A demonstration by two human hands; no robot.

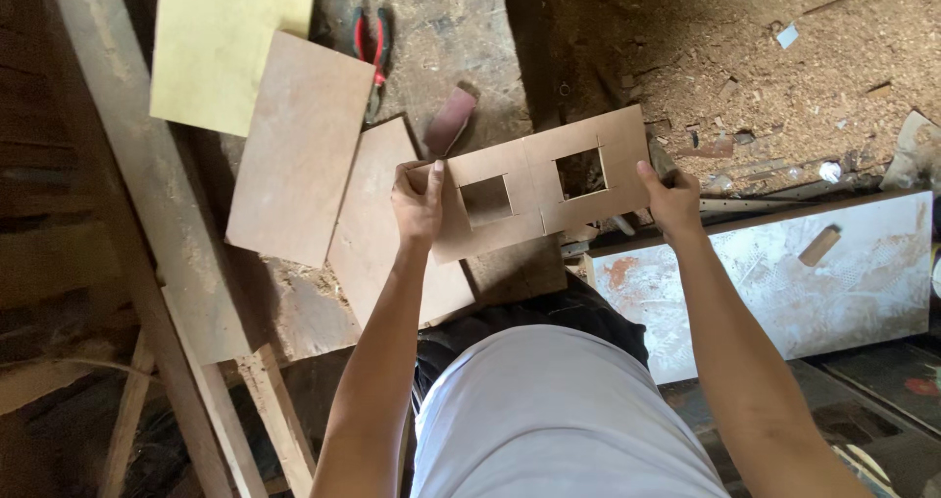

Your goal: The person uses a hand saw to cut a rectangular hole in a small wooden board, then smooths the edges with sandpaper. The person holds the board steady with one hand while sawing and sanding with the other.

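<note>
At far left a yellow sheet [225, 42] lies on the surface [294, 312], overlapped by a brown board [299, 145], with a second board [377, 214] beside it. Red pliers [372, 52] lie farther off, and a sanding block [449, 121] sits just right of them.

The left hand [417, 204] pinches the left end of the panel [534, 179], thumb on top, grip closed on its edge. The panel is brown, with two square cut-outs, and is held in the air above the surface, tilted so its right end sits farther away. The right hand [671, 204] clamps the right end, thumb on the face, fingers hidden behind.

To hold it well, I judge both hands should keep to the outer ends, clear of the cut-outs, since the thin strips around the openings look weak; steady, even pressure would avoid flexing it along the middle line.

At right, a white slab [784, 273] lies near, and sawdust [745, 37] covers the floor beyond.
</note>
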